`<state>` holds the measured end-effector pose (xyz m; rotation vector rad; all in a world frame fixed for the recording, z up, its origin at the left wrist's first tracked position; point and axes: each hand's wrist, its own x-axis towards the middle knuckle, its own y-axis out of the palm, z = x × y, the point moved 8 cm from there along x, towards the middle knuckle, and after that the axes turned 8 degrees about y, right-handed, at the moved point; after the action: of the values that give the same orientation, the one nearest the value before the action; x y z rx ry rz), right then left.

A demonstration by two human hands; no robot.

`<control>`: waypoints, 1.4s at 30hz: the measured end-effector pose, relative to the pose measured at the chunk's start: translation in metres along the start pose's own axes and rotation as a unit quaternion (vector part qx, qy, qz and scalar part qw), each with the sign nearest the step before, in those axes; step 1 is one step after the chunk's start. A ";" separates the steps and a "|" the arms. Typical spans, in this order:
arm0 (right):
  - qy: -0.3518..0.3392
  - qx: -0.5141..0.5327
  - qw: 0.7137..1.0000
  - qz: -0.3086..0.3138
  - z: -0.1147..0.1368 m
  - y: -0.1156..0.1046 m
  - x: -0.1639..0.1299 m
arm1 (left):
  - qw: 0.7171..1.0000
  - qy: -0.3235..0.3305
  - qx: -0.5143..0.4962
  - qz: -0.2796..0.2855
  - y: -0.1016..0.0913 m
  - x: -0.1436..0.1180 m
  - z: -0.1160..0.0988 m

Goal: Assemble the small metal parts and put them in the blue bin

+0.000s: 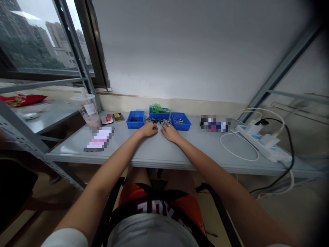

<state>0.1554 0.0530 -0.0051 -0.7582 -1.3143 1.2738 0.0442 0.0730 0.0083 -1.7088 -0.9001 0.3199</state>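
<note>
Hands are both on the grey table (159, 151), right in front of a pile of small shiny metal bits (158, 120). That pile is the landmark here.

Left hand (149, 130) sits just in front of the pile, a bit to its left side. Fingers are curled in, approx. half closed, tips down at the pile's near edge. Can't tell if it pinches a bit or not, too small to see.

Right hand (170, 132) sits just in front of the pile, a bit to its right side. It lies flatter, fingers loose and spread, tips near the pile's edge. Looks like it holds nothing, but can't be sure.

Step in hand, I think: picking at or sorting the small bits, w/ both hands at the pile's front edge. Next move would need a tiny pinch w/ fingertips, since the bits are small and lie tangled together.

Around the pile: blue bin on the left (135, 119) w/ something dark in it, middle blue bin (159, 113) right behind the pile w/ green stuff on top, blue bin on the right (181, 121) w/ a few bits inside. Far right of the pile lies a white power strip (262, 142) w/ cords. Far left of the pile stands a plastic cup (88, 109).
</note>
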 end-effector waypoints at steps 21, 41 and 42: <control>-0.074 0.000 0.997 0.004 0.009 -0.006 -0.002 | 0.999 0.006 0.038 0.027 0.001 -0.001 0.000; -0.019 -0.043 0.999 0.006 0.000 -0.013 -0.003 | 0.998 0.002 0.045 0.032 0.000 -0.002 -0.003; -0.015 -0.043 0.999 0.005 -0.001 -0.013 -0.001 | 0.998 0.000 0.047 0.033 0.000 -0.002 -0.003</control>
<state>0.1599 0.0492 0.0063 -0.8084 -1.3991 1.2473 0.0453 0.0692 0.0087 -1.6544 -0.8169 0.4000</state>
